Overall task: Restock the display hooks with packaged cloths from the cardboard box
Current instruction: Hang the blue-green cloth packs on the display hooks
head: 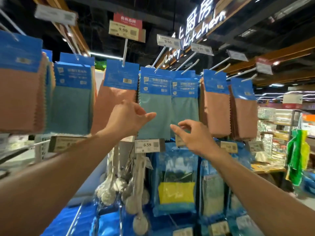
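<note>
Right now both hands are up in front of the rows of hanging cloths. The left hand (129,116) is in the middle of the frame, with its fingers loosely bent and one fingertip lying over the edge of the teal pack (156,103). It holds nothing. I cannot tell if it really touches the pack. The right hand (192,135) is a little lower and to the right, just under the second teal pack (185,99). Its fingers are bent like a claw, but nothing is in them.

The packs hang from white hooks (159,67) across the upper half of the frame, with a pink pack (117,94) just left of the teal ones. The cardboard box is not in view, so no new pack is ready in a hand yet.

What could go wrong? I think the hands may be about to tidy or push the teal packs. A hard push could make them swing and slide off the hook tip. A sleeve or wrist could also knock the price tag (147,145) just below, or bump the metal scrubbers (119,184) hanging in the lower middle. The picture is blurry, so the head is moving, and a quick reach could miss.
</note>
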The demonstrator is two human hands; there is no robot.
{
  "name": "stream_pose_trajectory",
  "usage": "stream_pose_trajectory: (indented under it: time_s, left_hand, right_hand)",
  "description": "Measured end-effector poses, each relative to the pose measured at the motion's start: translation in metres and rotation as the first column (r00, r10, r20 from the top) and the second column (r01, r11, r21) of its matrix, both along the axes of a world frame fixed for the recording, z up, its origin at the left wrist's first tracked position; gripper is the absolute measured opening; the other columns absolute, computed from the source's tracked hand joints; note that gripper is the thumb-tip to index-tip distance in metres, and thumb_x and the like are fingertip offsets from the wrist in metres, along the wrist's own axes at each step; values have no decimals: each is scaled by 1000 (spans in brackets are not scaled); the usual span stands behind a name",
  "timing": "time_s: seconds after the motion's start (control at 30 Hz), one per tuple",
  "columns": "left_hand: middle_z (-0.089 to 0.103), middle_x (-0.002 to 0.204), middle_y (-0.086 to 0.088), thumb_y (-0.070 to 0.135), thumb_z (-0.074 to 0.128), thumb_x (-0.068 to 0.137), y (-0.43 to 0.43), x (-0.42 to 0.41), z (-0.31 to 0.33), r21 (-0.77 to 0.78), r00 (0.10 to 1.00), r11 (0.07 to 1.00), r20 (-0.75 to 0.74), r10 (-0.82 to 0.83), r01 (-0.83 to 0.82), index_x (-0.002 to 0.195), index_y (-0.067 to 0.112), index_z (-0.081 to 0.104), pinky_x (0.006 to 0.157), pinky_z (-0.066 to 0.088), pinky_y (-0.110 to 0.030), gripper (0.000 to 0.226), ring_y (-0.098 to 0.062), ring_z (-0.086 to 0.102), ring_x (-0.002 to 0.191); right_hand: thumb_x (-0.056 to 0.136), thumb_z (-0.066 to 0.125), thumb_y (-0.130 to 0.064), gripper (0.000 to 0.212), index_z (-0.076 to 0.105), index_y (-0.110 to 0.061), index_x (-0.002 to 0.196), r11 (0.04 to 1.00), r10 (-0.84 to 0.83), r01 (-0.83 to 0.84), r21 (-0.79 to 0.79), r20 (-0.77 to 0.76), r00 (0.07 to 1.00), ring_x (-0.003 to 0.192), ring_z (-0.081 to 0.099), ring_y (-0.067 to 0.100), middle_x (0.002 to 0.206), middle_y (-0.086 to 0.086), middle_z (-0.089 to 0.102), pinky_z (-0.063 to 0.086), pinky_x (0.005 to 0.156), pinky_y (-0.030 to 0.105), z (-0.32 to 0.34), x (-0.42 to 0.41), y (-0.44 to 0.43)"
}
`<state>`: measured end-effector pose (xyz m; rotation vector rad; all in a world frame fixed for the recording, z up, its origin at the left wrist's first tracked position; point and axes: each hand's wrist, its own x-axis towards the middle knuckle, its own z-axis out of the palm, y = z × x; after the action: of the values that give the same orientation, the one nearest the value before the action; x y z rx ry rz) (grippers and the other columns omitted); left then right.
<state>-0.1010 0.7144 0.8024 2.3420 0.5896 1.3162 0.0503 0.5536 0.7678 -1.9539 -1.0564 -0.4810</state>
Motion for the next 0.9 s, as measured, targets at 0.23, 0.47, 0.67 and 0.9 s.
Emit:
stream_pose_trajectory:
  time_s: [0.23,0.47,0.67,0.9]
  left_hand:
    - [66,133,2,64,74,76,-86,-44,-47,51,976,983,-135,-169,177,128,22,67,92,42,-23,67,-13,63,114]
    - [57,143,3,57,74,79,-132,-52,-128,46,942,945,-110,-318,325,128,23,67,114,28,-29,60,-15,42,138]
    - [41,156,8,76,56,74,-159,-32,-170,32,842,877,-296,-451,480,141,29,55,122,17,-35,81,-13,22,149]
    - [35,160,10,73,58,78,-208,31,-200,13,687,735,-367,-627,677,145,31,50,125,17,-38,79,-11,17,152]
  right_hand:
    - [95,58,-50,54,57,-14,135,991,-69,70,-111,14,998,127,54,19,138,3,60,39,97,27,-53,-58,-89]
    - [94,53,-56,66,41,-19,147,950,-176,159,-270,-41,984,134,47,19,149,0,48,39,103,32,-102,-98,-165]
    - [95,52,-55,66,39,-20,149,905,-332,297,-306,-70,941,136,45,20,151,1,46,39,109,38,-149,-111,-216]
    - [93,52,-59,64,44,-22,146,808,-546,482,-338,-125,828,130,49,19,146,-2,51,41,101,34,-184,-95,-273]
